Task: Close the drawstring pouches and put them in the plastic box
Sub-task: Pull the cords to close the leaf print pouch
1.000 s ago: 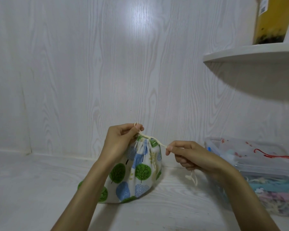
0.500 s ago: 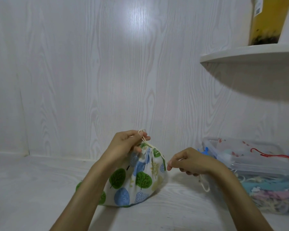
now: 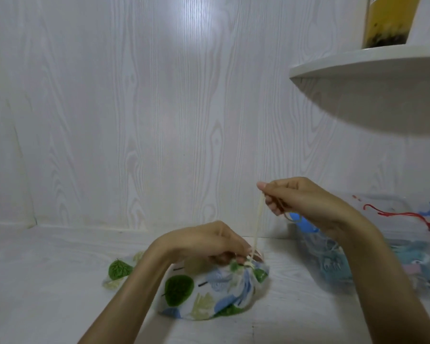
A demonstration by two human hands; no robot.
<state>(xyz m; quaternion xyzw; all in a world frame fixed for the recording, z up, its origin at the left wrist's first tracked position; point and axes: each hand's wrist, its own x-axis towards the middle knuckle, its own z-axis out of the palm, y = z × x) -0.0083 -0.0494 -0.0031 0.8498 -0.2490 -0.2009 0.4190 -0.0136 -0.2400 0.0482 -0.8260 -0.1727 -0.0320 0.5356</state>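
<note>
Left forearm reaches in low, left hand [image 3: 209,244] curled down, fingers pinching the gathered neck of the tree-print drawstring pouch [image 3: 209,291] lying on the white floor [image 3: 47,281] near the wall. Right hand [image 3: 298,202] raised above it, fingers closed on the cream drawstring [image 3: 258,227], pulled taut upward. Clear plastic box [image 3: 395,244] sits right, just beside the pouch, holding other pouches.
</note>
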